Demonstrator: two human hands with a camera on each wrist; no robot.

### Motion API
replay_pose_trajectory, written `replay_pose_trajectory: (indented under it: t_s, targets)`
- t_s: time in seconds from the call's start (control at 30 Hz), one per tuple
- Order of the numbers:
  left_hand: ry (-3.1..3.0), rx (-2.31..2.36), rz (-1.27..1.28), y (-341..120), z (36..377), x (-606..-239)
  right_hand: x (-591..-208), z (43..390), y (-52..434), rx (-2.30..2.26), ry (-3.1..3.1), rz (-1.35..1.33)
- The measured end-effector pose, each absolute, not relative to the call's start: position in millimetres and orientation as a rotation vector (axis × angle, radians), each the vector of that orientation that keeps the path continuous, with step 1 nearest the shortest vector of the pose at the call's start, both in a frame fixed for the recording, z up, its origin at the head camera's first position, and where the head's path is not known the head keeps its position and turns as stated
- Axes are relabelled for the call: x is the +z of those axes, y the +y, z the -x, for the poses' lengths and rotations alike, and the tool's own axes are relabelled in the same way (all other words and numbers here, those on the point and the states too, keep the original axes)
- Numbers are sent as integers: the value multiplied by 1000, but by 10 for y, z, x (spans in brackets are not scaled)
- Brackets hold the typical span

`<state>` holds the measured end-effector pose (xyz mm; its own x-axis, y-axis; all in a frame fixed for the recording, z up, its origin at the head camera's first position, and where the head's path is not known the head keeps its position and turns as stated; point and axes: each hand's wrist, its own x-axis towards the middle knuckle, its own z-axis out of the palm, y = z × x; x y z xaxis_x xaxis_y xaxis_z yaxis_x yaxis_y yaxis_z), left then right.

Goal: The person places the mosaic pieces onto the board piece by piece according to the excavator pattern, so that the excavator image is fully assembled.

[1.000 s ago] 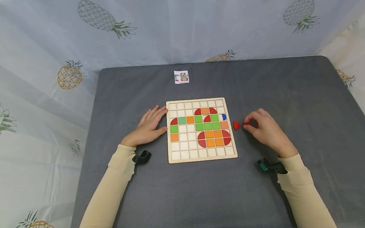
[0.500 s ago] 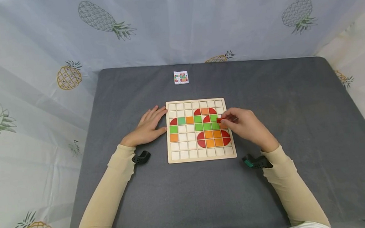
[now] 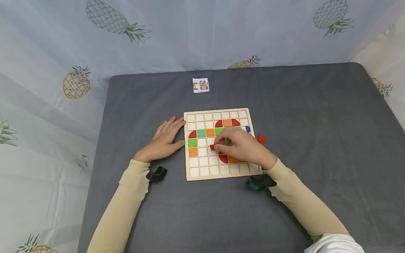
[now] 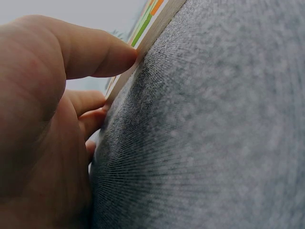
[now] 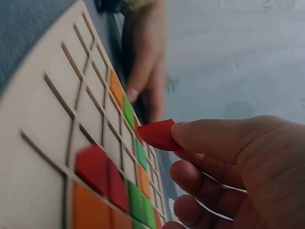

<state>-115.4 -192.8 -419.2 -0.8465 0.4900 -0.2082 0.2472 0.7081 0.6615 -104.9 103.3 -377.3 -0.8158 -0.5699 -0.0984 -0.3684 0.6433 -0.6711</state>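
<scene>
My right hand (image 3: pixel 241 144) pinches a red quarter-round tile (image 5: pixel 158 135) between thumb and fingers, close over the middle of the wooden grid board (image 3: pixel 225 174). In the right wrist view the tile's curved edge points away from the fingertips. My left hand (image 3: pixel 166 139) lies with fingers spread at the board's left side, thumb and fingertips against its edge, as the left wrist view also shows. Green, orange, red and blue tiles sit in the board's cells; the right hand hides several of them. Another red tile (image 3: pixel 261 138) lies on the cloth just right of the board.
A small printed card (image 3: pixel 201 85) with a coloured grid pattern lies beyond the board. The grey table (image 3: pixel 331 132) extends widely to the right. A white curtain (image 3: pixel 195 31) with pineapple prints hangs behind and to the left.
My right hand has carried the pinched red tile leftward, from the cloth right of the board to over its middle cells. The left hand has stayed in place.
</scene>
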Motion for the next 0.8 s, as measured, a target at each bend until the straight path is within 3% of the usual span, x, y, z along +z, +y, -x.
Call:
replay_pose_trajectory:
  t_s: [0.8]
  targets:
    - [2565,901,-575,-1932,1162,-4219,-3970,840,725,-793,2581,913]
